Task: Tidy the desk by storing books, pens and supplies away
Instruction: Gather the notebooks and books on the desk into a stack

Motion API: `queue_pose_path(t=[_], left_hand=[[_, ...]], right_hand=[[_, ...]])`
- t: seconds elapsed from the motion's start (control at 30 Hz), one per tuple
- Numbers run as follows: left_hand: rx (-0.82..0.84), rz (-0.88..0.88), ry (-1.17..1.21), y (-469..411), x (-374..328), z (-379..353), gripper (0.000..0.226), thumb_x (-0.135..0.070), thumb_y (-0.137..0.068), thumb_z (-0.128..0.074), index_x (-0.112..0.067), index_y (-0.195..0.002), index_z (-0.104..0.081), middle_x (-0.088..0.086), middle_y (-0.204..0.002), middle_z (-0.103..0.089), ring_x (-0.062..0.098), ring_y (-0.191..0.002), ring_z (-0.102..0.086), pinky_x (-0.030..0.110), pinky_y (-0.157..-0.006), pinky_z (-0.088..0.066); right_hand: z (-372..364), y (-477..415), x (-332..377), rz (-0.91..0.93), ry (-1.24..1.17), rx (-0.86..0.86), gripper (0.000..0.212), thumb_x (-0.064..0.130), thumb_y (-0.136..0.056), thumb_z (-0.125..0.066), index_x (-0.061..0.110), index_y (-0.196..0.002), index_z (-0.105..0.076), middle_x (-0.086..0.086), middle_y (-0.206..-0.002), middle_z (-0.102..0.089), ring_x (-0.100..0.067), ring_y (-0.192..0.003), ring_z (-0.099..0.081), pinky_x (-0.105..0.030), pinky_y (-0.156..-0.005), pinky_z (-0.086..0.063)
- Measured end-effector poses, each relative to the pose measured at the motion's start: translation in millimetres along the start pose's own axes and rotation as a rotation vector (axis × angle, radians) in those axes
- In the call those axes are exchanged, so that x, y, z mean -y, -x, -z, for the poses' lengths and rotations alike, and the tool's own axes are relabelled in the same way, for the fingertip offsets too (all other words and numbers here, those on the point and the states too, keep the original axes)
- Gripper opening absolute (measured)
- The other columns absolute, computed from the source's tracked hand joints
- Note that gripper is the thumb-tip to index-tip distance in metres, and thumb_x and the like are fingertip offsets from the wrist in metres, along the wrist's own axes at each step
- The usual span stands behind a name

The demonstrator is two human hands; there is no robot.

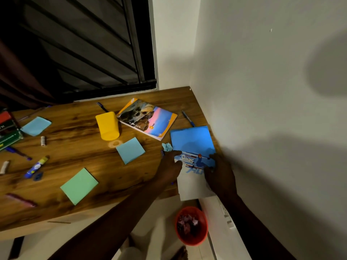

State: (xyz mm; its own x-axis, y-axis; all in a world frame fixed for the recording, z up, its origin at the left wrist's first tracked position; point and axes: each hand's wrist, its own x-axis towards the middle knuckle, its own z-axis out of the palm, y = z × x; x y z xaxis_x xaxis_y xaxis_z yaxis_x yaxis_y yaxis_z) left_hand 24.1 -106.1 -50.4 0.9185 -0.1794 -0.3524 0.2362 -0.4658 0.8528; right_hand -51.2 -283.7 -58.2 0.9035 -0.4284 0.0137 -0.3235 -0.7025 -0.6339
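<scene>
A blue notebook (pixel 191 141) with a skier picture lies at the desk's right end, close to the wall, its near part overhanging the front edge. My left hand (pixel 170 166) touches its left edge with straight finger and thumb on the cover. My right hand (pixel 219 175) grips its right side, fingers over the cover. A second notebook (pixel 147 119) with a rock photo lies further back. A yellow cup (pixel 107 125) stands beside it, a dark pen (pixel 102 106) behind it. A blue pen (pixel 188 119) lies near the wall.
On the wooden desk (pixel 75 132) lie two light blue sticky pads (pixel 130 150) (pixel 36 126), a green pad (pixel 79 185), a crumpled blue paper (pixel 167 146), a glue tube (pixel 36 167), a thread spool (pixel 43 141) and boxes (pixel 8 130) at far left. A red bin (pixel 191 225) with scraps stands on the floor.
</scene>
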Motion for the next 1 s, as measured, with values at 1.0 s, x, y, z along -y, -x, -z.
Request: queue_pose_path(t=[1.0], left_hand=[[0.205, -0.453, -0.904, -269, -32, 194, 0.063, -0.038, -0.096, -0.061, -0.023, -0.153, -0.04, 0.005, -0.163, -0.033, 0.027, -0.151, -0.027, 0.043, -0.123, -0.024]], right_hand=[[-128, -143, 182, -0.338, -0.411, 0.274, 0.074, 0.042, -0.093, -0.071, 0.01, -0.153, -0.042, -0.017, -0.154, -0.046, -0.032, -0.141, -0.046, -0.044, -0.112, -0.043]])
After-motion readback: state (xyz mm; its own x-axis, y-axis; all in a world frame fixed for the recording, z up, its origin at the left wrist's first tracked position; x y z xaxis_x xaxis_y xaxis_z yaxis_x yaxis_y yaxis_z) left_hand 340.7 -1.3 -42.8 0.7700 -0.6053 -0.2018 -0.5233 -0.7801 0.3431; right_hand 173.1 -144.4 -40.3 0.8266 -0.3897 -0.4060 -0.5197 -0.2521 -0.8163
